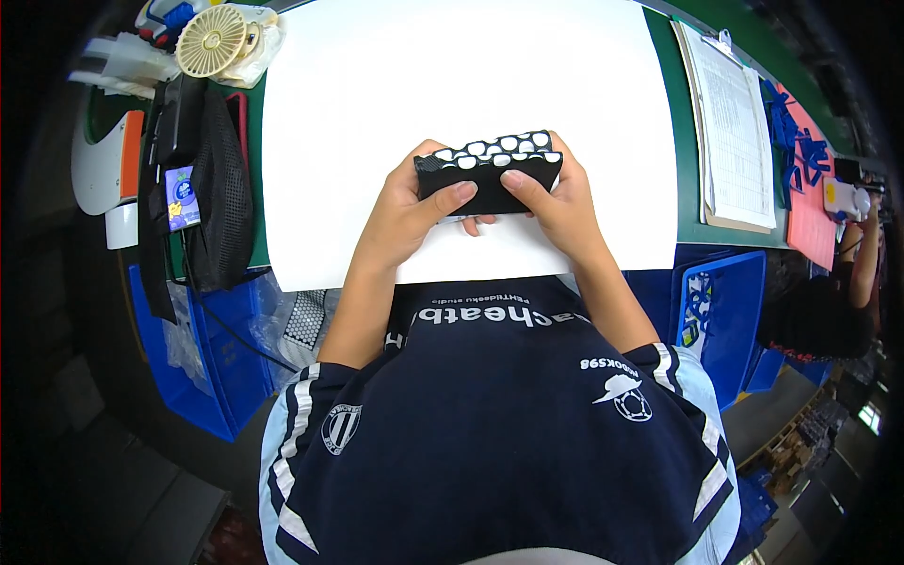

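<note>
Between my two hands is a small black fabric pouch with white polka dots [488, 185], held above a white sheet [471, 66]. Its dotted part runs along the far upper edge, and the side toward me is plain black. My left hand [405, 209] grips the left end, its thumb pressed on the black face. At the other end my right hand [569, 205] holds on in the same way, thumb on the front. Most of the fingers are hidden behind the pouch, though a fingertip or two shows below it. What is inside the pouch, if anything, cannot be seen.
At the left lie a cream fan [215, 40], a black mesh bag [226, 188] and a purple packet [182, 198]. A clipboard with papers [730, 132] and blue straps [796, 141] lie right. Blue bins [720, 301] stand below the table; another person [824, 311] is at far right.
</note>
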The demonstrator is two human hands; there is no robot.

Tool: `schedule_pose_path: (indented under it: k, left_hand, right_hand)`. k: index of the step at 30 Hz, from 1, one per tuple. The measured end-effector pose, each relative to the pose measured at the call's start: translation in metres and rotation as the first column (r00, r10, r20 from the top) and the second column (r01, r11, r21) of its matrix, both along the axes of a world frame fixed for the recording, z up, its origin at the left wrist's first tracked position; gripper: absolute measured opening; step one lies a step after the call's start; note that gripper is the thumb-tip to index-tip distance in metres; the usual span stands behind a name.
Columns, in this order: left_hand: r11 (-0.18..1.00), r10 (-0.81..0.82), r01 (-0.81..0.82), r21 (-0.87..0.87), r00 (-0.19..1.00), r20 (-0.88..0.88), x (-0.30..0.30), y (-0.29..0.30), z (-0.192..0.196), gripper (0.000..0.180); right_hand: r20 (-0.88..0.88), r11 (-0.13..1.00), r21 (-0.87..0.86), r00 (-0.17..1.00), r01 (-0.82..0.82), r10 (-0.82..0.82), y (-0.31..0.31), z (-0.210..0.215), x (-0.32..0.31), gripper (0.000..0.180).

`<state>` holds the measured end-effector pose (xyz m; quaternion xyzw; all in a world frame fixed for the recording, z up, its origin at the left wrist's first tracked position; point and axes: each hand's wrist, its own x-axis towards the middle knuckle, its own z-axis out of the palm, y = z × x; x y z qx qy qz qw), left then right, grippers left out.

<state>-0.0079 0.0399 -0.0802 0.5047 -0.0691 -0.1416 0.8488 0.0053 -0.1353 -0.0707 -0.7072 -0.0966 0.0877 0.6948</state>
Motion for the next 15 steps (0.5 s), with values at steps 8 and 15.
schedule_pose_path:
  k: [8,15]
  left_hand:
    - [1.000,-0.020,0.019,-0.012,0.999,-0.049,-0.0015,0.0012,0.0026,0.017]
    - [0.994,-0.105,0.107,0.008,0.989,-0.102,-0.0007,0.0041,0.0047,0.018]
  right_hand:
    - [0.145,0.991,0.112,0.985,0.079,-0.095,0.0055,-0.0009,-0.0032,0.037]
    - [0.145,0.997,0.038,0.987,0.064,-0.069,-0.0015,-0.0067,-0.0057,0.026]
